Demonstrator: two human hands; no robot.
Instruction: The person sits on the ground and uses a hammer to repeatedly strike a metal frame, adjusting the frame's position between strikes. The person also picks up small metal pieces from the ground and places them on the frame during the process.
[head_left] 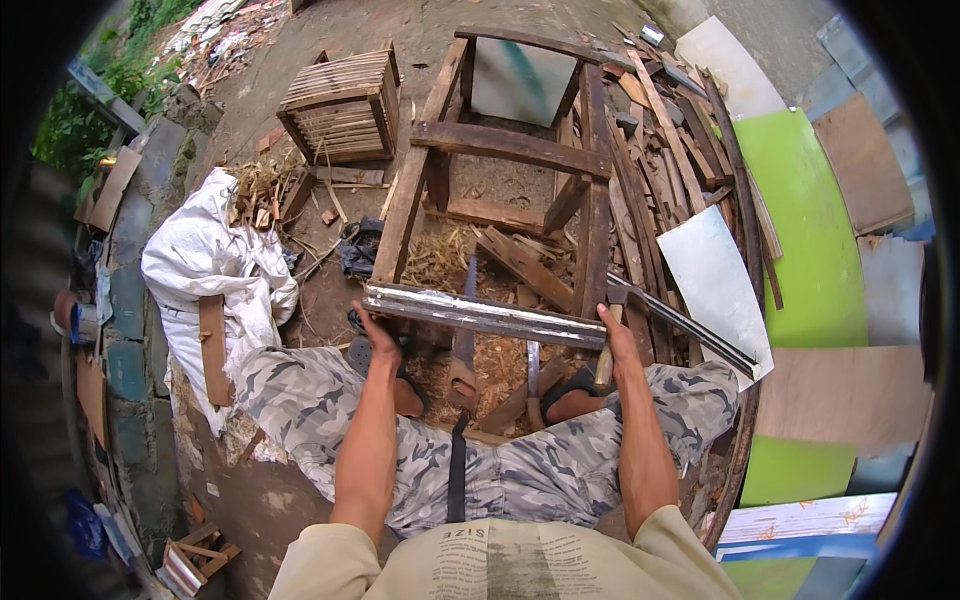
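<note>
Between my hands, a long dark bar streaked with white and silver [485, 314] lies crosswise at the near end of a brown wooden frame [510, 147]. My left hand [380, 338] holds the bar's left end. At its right end, my right hand [621, 338] grips it with the fingers partly hidden. Close beside that hand is a hammer with a wooden handle [606, 352]. Below the bar, a handsaw [466, 345] with a wooden handle rests between my legs. To its right is a metal-bladed tool, perhaps a chisel [533, 372].
A slatted wooden stool [345, 105] stands beyond at the left, above a white sack [215, 255]. Scrap wood [665, 140] is heaped on the right, beside a white sheet [712, 280] and a green panel [800, 200]. Wood shavings [437, 257] cover the ground inside the frame.
</note>
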